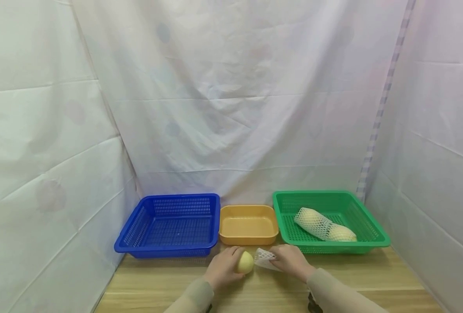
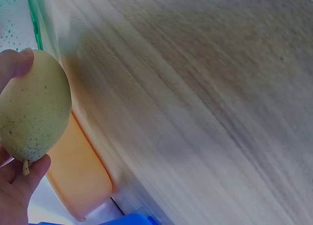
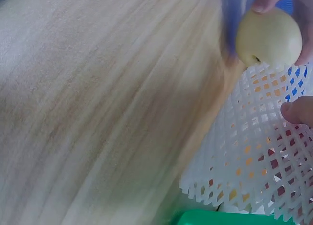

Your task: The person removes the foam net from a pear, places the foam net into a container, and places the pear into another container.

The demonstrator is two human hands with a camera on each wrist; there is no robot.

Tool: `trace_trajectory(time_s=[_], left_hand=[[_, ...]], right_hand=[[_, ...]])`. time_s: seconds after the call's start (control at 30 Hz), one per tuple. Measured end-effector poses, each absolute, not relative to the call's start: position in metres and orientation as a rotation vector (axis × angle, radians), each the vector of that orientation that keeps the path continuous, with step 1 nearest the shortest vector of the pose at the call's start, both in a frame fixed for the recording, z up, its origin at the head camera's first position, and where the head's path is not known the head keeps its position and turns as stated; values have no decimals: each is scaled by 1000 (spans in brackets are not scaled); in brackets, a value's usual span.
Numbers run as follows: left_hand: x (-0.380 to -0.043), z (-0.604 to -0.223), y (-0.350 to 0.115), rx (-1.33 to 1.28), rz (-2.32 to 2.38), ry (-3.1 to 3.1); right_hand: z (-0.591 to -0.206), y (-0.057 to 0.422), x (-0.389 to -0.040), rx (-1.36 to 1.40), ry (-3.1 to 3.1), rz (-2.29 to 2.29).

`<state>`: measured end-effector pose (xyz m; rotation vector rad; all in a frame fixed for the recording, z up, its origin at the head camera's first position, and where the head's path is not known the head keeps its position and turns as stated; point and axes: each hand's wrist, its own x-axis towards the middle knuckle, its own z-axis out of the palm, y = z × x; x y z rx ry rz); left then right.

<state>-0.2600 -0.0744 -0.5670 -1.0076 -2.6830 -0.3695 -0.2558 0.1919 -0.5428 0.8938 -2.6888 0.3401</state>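
Observation:
My left hand (image 1: 224, 266) grips a pale yellow pear (image 1: 246, 263) between thumb and fingers. In the left wrist view the pear (image 2: 36, 105) shows dark specks and a short stem. My right hand (image 1: 290, 261) pinches a white foam net sleeve (image 1: 263, 259) just right of the fruit. Seen from the right wrist, the sleeve (image 3: 249, 142) hangs loose, its open end right at the bare pear (image 3: 270, 38). Both hands are above the wooden table, in front of the orange tray.
A blue basket (image 1: 167, 251) stands at the left, an orange tray (image 1: 249, 240) in the middle. At the right, a green basket (image 1: 333, 248) holds two pears in foam nets (image 1: 313, 221). White cloth (image 1: 235, 108) hangs behind and on both sides of the wooden table (image 1: 372, 278).

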Motion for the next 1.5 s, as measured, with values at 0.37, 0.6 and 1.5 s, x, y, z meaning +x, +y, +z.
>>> trace_trajectory(time_s=[0.37,0.6,1.5], left_hand=[[-262,-570,-75,-1005,-380,-2683],[-262,-571,-76,-998,-370,-2712],[-256,-569,-75,-918,-415,-2787]], right_hand=[[-524,186,-256,893,-2668,338],[-509,184,-258,907,-2641,291],[-469,169,-317,785,-2543,345]])
